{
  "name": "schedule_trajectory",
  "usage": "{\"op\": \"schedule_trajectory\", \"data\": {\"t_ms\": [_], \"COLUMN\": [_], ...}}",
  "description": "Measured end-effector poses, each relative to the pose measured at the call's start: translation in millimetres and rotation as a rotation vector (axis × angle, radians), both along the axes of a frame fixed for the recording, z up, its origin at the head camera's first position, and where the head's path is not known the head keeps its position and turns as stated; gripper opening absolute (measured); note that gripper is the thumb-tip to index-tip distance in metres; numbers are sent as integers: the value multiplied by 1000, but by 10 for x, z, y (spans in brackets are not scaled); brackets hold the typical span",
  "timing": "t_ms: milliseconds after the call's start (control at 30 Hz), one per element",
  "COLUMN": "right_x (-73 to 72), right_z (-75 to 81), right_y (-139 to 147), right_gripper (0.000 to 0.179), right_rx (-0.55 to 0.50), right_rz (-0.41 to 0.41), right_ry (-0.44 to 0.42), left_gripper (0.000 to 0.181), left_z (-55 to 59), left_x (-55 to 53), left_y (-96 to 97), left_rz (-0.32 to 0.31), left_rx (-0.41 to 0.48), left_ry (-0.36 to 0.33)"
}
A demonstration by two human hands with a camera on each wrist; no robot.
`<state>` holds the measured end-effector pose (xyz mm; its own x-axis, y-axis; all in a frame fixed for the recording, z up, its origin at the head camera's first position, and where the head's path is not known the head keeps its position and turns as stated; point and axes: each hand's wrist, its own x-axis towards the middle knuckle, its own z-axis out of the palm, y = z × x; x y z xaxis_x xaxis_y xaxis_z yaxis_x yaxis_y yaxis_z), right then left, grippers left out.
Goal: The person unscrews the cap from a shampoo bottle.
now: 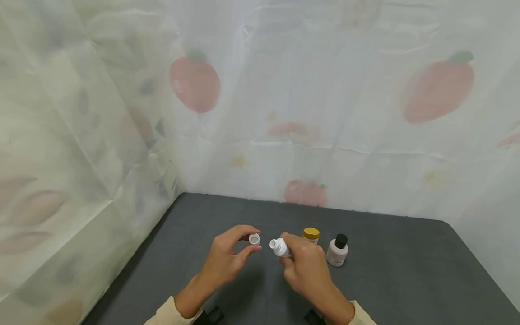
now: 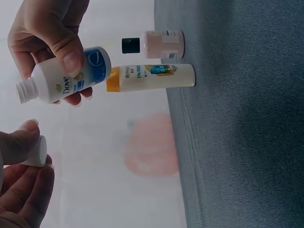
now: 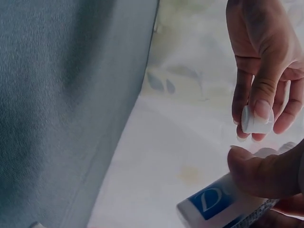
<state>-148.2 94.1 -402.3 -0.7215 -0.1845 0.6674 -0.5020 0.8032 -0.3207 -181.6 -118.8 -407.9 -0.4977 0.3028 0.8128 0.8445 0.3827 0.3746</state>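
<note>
Between thumb and fingertips my left hand pinches a small white bottle cap, its hollow side showing in the head view. My right hand grips a white Dove bottle with a blue label, uncapped, its threaded neck tilted towards the cap. Cap and neck are a short way apart, both held above the table. In the right wrist view the thumb lies across the bottle, and the left hand with the cap is above it.
Behind the right hand stand a cream bottle with a gold cap and a pink bottle with a black cap. Both are upright on the dark grey table. Pale fruit-printed sheeting hangs at the back and left.
</note>
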Motion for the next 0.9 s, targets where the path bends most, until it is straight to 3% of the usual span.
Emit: {"op": "schedule_trajectory", "data": {"t_ms": [133, 500, 667, 900], "right_x": [-24, -128, -170, -230], "right_z": [-22, -112, -149, -228], "right_y": [-26, -70, -99, -144], "right_gripper": [45, 42, 39, 35], "right_rx": [-71, -264, -340, -433], "right_rz": [-3, 40, 66, 83], "right_ry": [-73, -193, -262, -385], "left_gripper": [42, 38, 36, 39], "left_z": [-16, -90, -117, -140], "left_x": [-8, -54, -73, -93], "left_y": [3, 1, 7, 12], "left_rz": [-2, -15, -20, 23], "left_rx": [15, 76, 88, 74], "left_ry": [-19, -267, -306, -343]}}
